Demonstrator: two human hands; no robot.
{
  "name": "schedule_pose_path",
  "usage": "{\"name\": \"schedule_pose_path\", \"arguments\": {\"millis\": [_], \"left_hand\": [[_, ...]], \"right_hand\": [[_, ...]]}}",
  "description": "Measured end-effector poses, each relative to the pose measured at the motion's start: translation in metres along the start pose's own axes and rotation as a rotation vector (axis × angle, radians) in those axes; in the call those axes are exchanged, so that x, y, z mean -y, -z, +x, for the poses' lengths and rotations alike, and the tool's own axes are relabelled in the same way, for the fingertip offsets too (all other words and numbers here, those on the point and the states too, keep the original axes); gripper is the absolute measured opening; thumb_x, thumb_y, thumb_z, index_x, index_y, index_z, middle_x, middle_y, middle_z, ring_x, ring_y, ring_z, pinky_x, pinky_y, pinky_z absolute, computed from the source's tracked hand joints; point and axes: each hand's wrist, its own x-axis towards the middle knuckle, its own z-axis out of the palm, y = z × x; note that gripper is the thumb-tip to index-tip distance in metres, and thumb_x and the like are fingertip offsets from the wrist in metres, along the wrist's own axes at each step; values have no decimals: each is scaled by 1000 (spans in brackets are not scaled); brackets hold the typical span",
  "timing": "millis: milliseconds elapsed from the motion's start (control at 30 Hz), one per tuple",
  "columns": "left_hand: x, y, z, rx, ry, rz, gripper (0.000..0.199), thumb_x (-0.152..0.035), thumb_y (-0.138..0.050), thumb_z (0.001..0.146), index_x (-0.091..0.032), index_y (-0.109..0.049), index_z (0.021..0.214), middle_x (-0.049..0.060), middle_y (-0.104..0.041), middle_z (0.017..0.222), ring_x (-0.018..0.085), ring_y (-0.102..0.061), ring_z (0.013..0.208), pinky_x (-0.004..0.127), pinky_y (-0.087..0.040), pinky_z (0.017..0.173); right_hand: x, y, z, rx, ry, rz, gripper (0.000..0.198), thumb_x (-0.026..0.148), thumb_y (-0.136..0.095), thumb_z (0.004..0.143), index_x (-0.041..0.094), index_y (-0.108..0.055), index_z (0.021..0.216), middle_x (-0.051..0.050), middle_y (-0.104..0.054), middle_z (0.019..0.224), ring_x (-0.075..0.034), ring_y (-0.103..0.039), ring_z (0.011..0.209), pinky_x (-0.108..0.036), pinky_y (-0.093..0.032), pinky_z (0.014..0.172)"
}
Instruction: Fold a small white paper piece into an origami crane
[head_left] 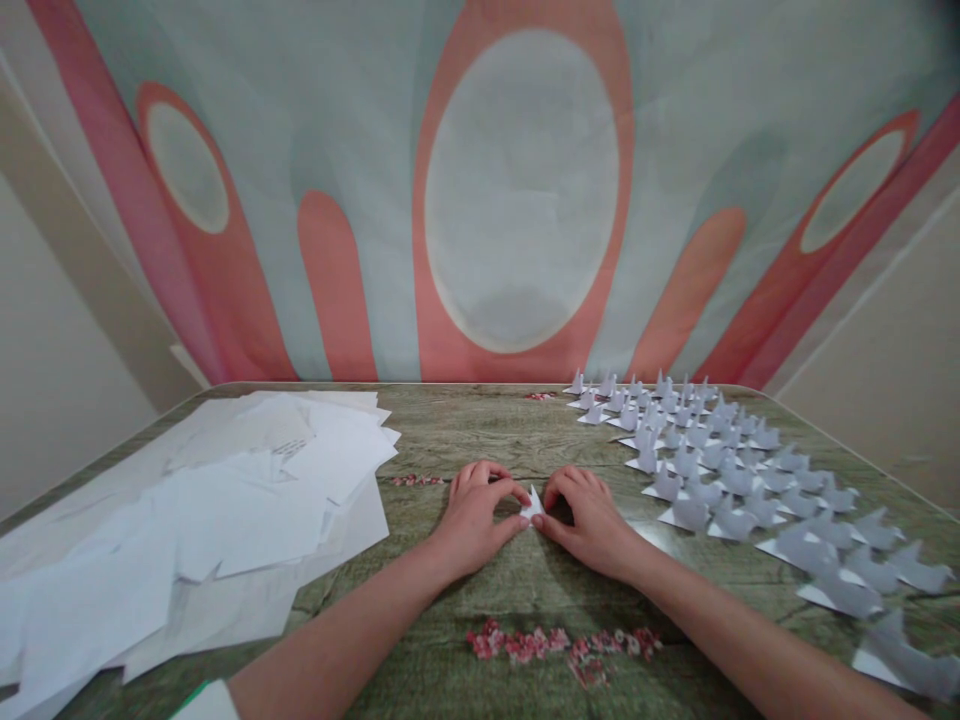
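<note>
Paper piece [532, 503], small, white, folded to a point, pinched by both hands.

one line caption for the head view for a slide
Both hands, left hand and right hand, pinch a small folded white paper piece on a green table.

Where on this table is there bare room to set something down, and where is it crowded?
Bare table lies between the loose sheet pile and the folded paper figures, behind the left hand and right hand pinching a small folded piece. Another patch lies between the forearms, down to the printed flowers. Left and right sides are crowded.
</note>
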Motion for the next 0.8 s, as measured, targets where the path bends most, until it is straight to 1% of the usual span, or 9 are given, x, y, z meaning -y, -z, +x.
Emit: {"name": "schedule_pose_path", "arguments": {"millis": [133,200,400,533,667,800], "left_hand": [[2,-1,0,-57,15,-12,35,-27,-68,64,-25,-54,96,2,-51,102,21,-42,102,37,-32,90],[3,-1,0,-68,4,-14,38,-28,-68,65,-24,-52,99,3,-51,103,21,-42,102,37,-32,90],[3,-2,-1,-80,-1,-28,38,-31,-66,67,-23,-52,102,3,-52,104,21,-42,103,37,-32,91],[2,-3,-1,-92,12,-53,39,-28,-68,65,-24,-53,101,3,-53,103,22,-42,104,38,-32,91],[3,-3,-1,-102,12,-64,41,-28,-69,64,-23,-53,101,3,-53,102,22,-43,103,37,-33,90],[2,-1,-1,-106,-11,-94,26,-33,-63,71,-22,-56,93,2,-56,97,20,-45,99,34,-35,87]], "right_hand": [[-1,-1,-1,-26,9,30,20,37,-60,71,23,-52,83,-2,-54,86,-20,-47,87,-34,-33,78],[-2,-1,-2,-32,1,51,21,37,-60,71,23,-51,84,-2,-55,87,-20,-47,87,-35,-33,79],[-5,-5,-2,-65,-36,81,26,38,-62,70,22,-53,88,-4,-55,91,-22,-47,89,-37,-34,79],[-5,-6,-2,-54,-8,73,17,39,-61,71,23,-58,77,-4,-55,94,-23,-47,93,-38,-33,80],[-5,-6,-2,-56,-15,109,15,37,-62,71,23,-58,70,-2,-57,92,-21,-48,92,-38,-32,82],[-6,-6,-1,-61,-5,157,16,37,-61,72,22,-56,67,-1,-59,89,-20,-51,89,-37,-32,82]]}}
